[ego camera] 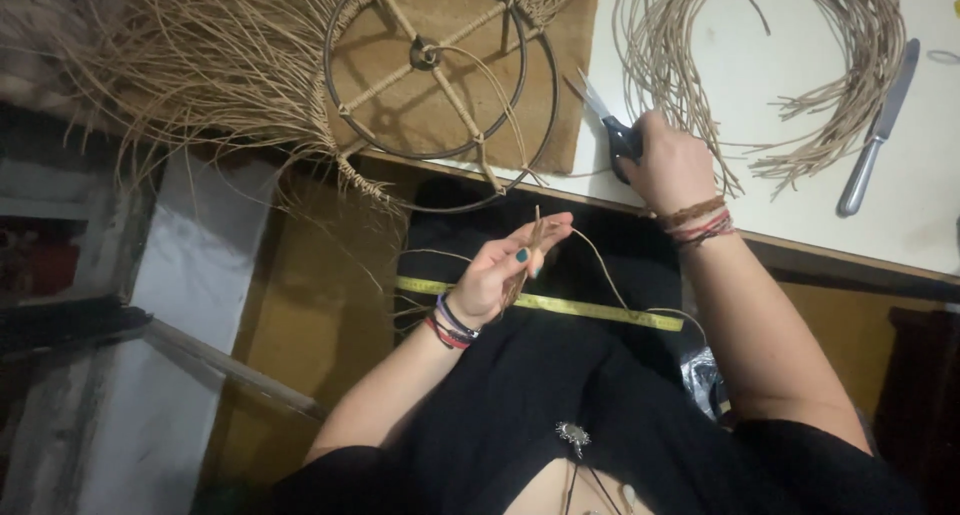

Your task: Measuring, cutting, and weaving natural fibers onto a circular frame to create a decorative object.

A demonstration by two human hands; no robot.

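Scissors (608,127) lie at the near edge of the white table (760,155), and the right hand (672,163) has closed over their dark handles, fingers curled tight around them while the blades point away toward the wire frame (440,75). The left hand (505,270) hovers above the lap, its fingers pinched narrowly on a thin strand of cane (535,237) that stands up between the fingertips and then trails off in a loop to the right, over the yellow tape measure (545,303) stretched across the dark cloth on the knees. The round frame, with its wrapped spokes and a thick fringe of loose fibre (200,65), overhangs the table's edge just beyond the left hand. A coil of spare cane (760,55) and a table knife (880,125) sit further back on the right. From where I stand, the risk looks to be in the blades: brought across to so fine a strand held so near the fingertips, they could nick a finger or cut in the wrong place. The slack loop could also snag on the frame's hanging fringe and pull the strand out of the pinch.
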